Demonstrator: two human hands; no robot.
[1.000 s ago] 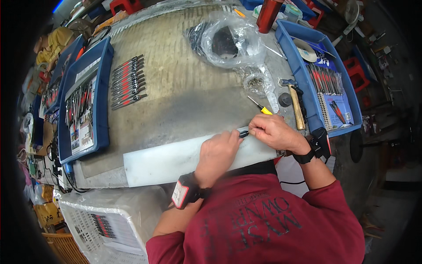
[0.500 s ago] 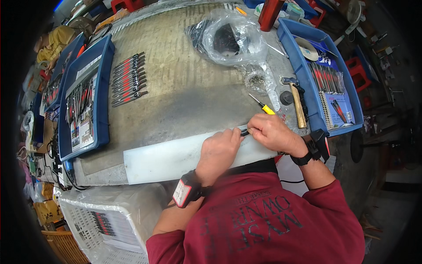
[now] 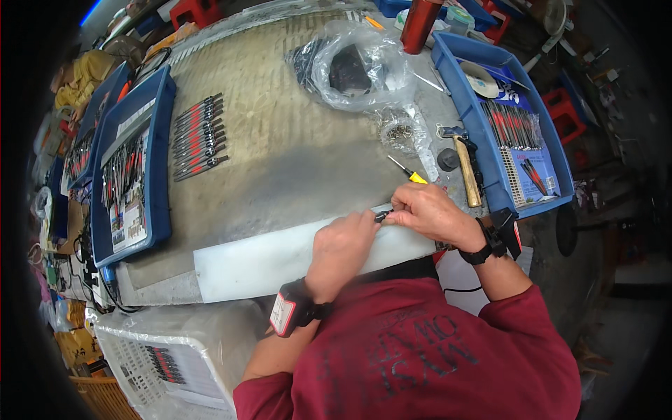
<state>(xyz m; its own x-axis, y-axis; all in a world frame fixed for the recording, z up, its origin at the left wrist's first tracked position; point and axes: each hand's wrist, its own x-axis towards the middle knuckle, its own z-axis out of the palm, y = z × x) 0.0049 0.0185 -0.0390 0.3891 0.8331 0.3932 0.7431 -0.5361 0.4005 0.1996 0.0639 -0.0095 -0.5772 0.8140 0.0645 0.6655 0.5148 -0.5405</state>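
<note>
Head view, looking down on the desk (image 3: 266, 129): both hands meet above the right part of a pale, flat board (image 3: 245, 266) lying along the near edge, and between them is a small dark piece (image 3: 381, 216). The left hand (image 3: 341, 248) has its fingers bunched together and seems to pinch the piece's left end, though the back of the hand hides much of that grip. The right hand (image 3: 432, 212) bends its thumb and fingers in at the opposite end, apparently pinching there; whether it also holds some tiny part cannot be told. The step in hand looks like close fitting or adjusting of this piece, and the next move seems to call for the left fingers to steady it while the right ones work precisely at its end. Just beyond the right hand lies a yellow-handled screwdriver (image 3: 414, 175), with a hammer (image 3: 467, 168) and a round black block (image 3: 448, 159) beside it, and a clear pouch of small metal bits (image 3: 397, 133) farther off. Red-and-black tools (image 3: 199, 136) lie in a neat column on the desk's left part, well apart from the hands.
</note>
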